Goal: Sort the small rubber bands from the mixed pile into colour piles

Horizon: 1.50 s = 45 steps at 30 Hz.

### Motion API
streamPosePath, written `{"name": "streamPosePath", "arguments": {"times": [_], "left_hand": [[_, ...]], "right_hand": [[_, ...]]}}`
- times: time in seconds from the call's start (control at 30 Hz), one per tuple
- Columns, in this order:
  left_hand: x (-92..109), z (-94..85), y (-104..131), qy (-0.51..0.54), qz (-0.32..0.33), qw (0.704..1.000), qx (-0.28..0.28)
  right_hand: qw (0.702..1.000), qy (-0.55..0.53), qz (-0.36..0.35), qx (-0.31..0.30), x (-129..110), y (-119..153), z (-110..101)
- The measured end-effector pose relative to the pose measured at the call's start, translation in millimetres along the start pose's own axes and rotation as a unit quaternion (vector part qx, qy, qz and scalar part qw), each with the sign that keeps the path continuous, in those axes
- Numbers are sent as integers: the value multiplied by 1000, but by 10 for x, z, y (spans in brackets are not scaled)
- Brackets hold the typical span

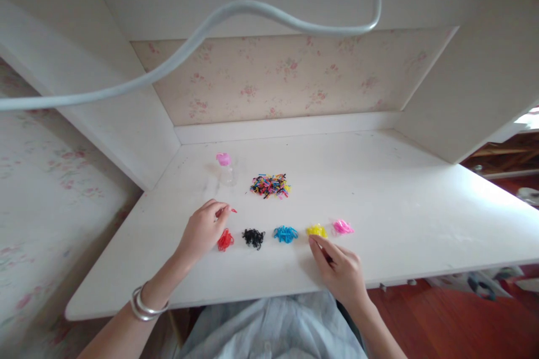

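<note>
My left hand (207, 228) pinches a small red rubber band (234, 211) above the desk, just behind the red pile (225, 240). With thumb and forefinger together, my right hand (341, 269) is at the near edge of the yellow pile (316, 230); whether it holds a band is hidden. Between the hands lie a black pile (253, 238) and a blue pile (286, 234) of rubber bands. A pink pile (343, 226) sits to the right of the yellow one. Farther back is a mixed-colour heap (270, 185) of bands.
A clear bottle (228, 174) with a pink top stands at the back left of the white desk (404, 196). A white cable (252, 7) crosses the upper view. White side panels (475, 56) and a floral back wall (290, 76) enclose the desk.
</note>
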<state>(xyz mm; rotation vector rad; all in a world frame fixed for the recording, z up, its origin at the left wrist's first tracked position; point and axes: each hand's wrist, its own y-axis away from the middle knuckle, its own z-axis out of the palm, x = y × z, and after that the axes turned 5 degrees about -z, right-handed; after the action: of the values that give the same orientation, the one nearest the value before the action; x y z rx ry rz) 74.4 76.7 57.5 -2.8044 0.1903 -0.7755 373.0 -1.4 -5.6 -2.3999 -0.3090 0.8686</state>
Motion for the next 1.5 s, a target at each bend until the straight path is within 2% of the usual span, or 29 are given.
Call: {"name": "streamPosePath", "arguments": {"times": [0.13, 0.3, 0.47, 0.77, 0.93, 1.0, 1.07, 1.17, 1.3, 1.4, 1.5], "left_hand": [[-107, -78, 355, -37, 3, 998, 44], [-262, -18, 625, -50, 3, 995, 85], [-374, 79, 686, -41, -9, 995, 89], [-434, 84, 733, -68, -29, 997, 34], [-439, 74, 730, -23, -49, 998, 24], [-433, 50, 717, 13, -66, 998, 19], [-436, 21, 703, 52, -92, 994, 16], [-463, -9, 696, 108, -134, 985, 14], [-513, -28, 711, 160, -180, 970, 9], [-530, -43, 720, 182, -201, 963, 10], [-534, -55, 723, 193, -197, 961, 13]], "right_hand": [[1000, 8, -1, -4, 14, 7, 11], [1000, 12, -3, -4, 23, 20, 25], [1000, 11, 2, -6, 10, 22, 27], [1000, -6, 26, -17, -44, -11, 11], [999, -8, 22, -48, -250, -330, -160], [996, 20, 3, -82, -332, -560, -221], [988, 58, 1, -143, -382, -803, -221], [959, 143, 12, -244, -402, -1101, -69], [911, 231, 21, -340, -426, -1297, 294], [893, 260, 21, -367, -482, -1357, 542], [891, 270, 22, -364, -538, -1405, 718]]}}
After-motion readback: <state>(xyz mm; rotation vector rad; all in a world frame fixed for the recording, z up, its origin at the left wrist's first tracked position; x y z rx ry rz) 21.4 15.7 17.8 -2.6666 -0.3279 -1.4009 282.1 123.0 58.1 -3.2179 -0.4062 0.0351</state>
